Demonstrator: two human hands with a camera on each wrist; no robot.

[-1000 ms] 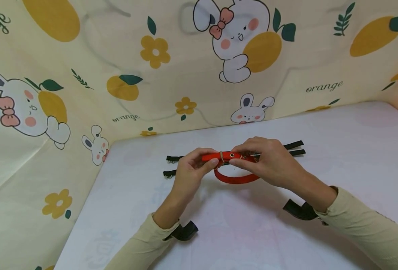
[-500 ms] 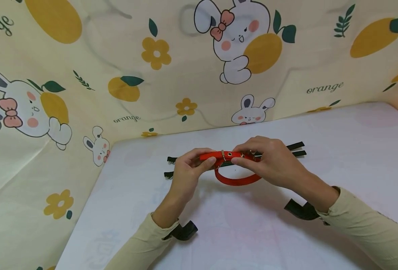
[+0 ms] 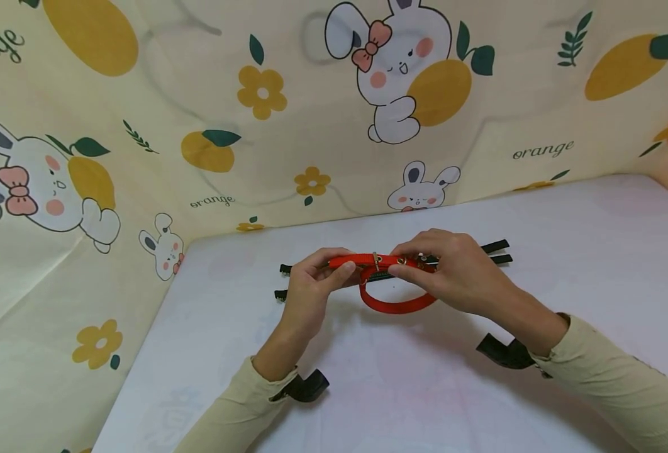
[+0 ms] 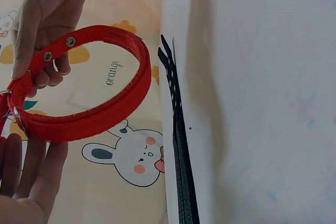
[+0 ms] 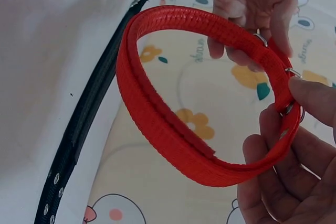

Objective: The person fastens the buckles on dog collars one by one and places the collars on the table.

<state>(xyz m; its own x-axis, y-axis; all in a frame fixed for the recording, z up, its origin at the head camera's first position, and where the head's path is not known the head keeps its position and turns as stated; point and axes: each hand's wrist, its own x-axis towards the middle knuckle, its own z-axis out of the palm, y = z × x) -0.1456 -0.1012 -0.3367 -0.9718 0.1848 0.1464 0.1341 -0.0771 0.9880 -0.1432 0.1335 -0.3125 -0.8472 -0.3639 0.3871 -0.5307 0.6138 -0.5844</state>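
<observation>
A: Holding a red collar above the white table, looped into a ring. Left hand pinching the free strap end between thumb and fingers. Right hand pinching the buckle side, fingers curled round the band.

B: Confirmed from the wrist views. Seen from the left wrist: red collar forming an oval, two metal eyelets showing on the strap near the far hand. Seen from the right wrist: red collar closed into a loop, one layer of strap overlapping another along the lower arc.

A: Lying behind the hands, flat on the table: two black collars, side by side and parallel, touching or nearly so. Not touched by either hand.

B: Also visible as a dark band with punched holes, beneath the red loop. Cannot tell whether the buckle pin sits in an eyelet.

A: Standing behind the table: patterned cloth backdrop with rabbits and oranges. Cream sleeves on both forearms.
</observation>
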